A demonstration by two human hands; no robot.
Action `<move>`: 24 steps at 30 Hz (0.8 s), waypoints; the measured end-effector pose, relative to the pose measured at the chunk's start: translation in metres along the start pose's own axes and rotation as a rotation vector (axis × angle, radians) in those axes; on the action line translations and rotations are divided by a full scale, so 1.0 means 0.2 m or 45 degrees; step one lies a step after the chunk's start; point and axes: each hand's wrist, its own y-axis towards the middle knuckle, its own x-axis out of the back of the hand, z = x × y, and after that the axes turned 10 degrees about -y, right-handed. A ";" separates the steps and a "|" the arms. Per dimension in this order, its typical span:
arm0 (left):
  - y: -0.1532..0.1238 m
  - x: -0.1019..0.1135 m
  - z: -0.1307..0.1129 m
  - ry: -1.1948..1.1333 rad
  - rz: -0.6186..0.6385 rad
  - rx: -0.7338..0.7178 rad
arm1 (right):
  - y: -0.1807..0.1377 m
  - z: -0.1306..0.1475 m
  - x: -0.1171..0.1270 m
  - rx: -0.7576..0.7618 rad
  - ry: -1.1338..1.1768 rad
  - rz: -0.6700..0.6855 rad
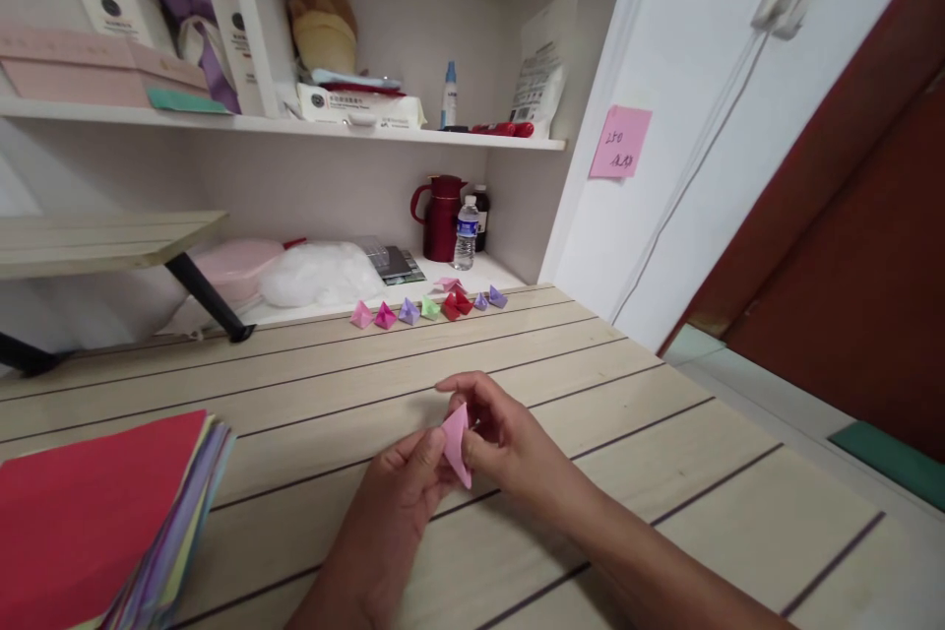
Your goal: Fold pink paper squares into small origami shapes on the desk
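A small folded piece of pink paper (pixel 456 443) is held over the middle of the striped wooden table (pixel 310 443). My left hand (pixel 406 482) pinches its left side between thumb and fingers. From the right, my right hand (pixel 502 433) is closed on the same paper, its thumb against the fold and its index finger bent above. Beyond my hands, a row of small folded paper shapes (pixel 409 312) in pink, purple, green and red stands along the table's far edge.
A stack of coloured paper (pixel 103 512), red on top, lies at the left. Behind the table, a shelf holds a dark red jug (pixel 443 217), a water bottle (pixel 466 234) and a white plastic bag (pixel 321 274). A small raised stand (pixel 110 238) occupies the back left.
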 end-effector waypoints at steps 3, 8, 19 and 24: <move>0.01 0.01 0.00 -0.016 0.031 -0.040 | 0.01 -0.01 -0.01 0.029 -0.051 -0.091; 0.00 0.02 0.01 -0.020 0.045 -0.102 | 0.00 0.01 -0.01 0.182 -0.177 -0.162; 0.01 0.05 0.03 -0.137 0.034 -0.074 | 0.00 -0.02 -0.04 0.285 -0.345 -0.297; 0.00 0.06 0.03 -0.158 -0.005 -0.044 | 0.00 -0.04 -0.03 0.367 -0.449 -0.328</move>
